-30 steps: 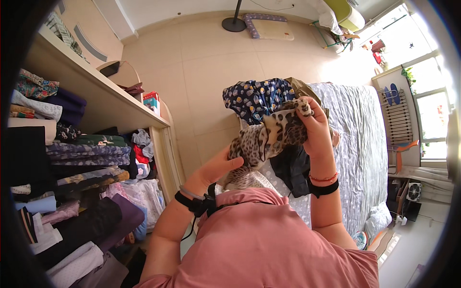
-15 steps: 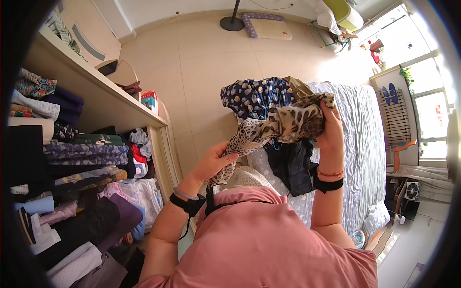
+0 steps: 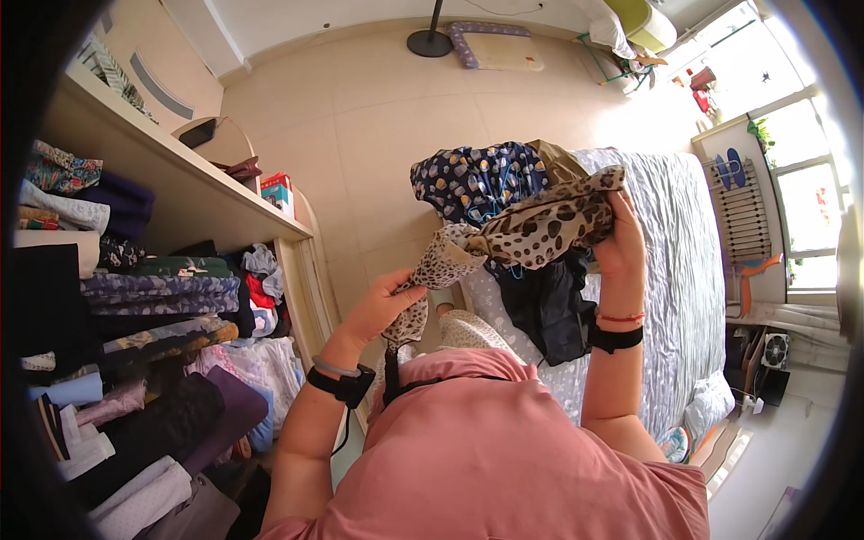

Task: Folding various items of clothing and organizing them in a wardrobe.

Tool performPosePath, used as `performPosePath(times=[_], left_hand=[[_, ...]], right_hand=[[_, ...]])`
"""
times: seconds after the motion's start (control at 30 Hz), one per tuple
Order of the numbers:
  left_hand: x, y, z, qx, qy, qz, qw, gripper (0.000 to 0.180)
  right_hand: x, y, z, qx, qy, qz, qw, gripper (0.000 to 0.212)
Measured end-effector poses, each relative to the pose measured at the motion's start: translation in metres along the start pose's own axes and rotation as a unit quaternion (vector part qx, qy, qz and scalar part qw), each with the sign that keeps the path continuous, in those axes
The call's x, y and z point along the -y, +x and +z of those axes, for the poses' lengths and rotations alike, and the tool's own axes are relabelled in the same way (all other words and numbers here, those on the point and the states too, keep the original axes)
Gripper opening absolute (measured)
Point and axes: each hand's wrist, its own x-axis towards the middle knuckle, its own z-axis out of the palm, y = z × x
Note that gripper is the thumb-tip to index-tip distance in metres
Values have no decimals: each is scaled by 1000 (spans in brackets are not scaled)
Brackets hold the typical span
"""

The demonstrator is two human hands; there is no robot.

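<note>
A thin leopard-print scarf (image 3: 544,229) is stretched between my two hands above the bed's near-left edge, gathered and twisted in its middle. My left hand (image 3: 389,304) is closed around its left part, thumb on top, and a short tail hangs below the fingers. Raised a little higher, my right hand (image 3: 621,241) grips the other end, where the cloth folds over the fingertips. Beneath the scarf lie a navy patterned garment (image 3: 477,180) with a blue hanger partly showing, a black garment (image 3: 549,310) and an olive-brown garment (image 3: 560,162).
The bed (image 3: 670,234) with a grey-white striped cover stands at the right. On the left an open wardrobe (image 3: 301,261) holds folded clothes (image 3: 166,292) in stacks. A round black stand base (image 3: 429,43) and a padded mat (image 3: 495,49) are on the far floor.
The scarf has been pulled straighter and its right part spread wider. My left hand has shifted slightly left and down; my right hand is slightly lower, its fingers more behind the cloth.
</note>
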Motion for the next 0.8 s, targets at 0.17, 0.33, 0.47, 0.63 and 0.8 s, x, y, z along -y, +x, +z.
performPosePath(times=[0.17,0.33,0.47,0.63,0.8], left_hand=[[-2,-2,-2,-29,29,34,999,23],[-5,-4,-5,-46,-9,25,999,28],[-17,-5,-1,-49,-11,43,998,29],[-27,-5,8,-66,13,81,994,28],[-34,1,20,-41,65,96,992,29]], right_hand=[[-2,0,3,-32,-4,-3,999,26],[-7,2,-6,20,10,-1,1000,27],[-20,6,-15,8,-25,-2,1000,28],[-53,-3,-3,5,-329,-45,943,31],[-88,-26,21,226,-375,35,898,30]])
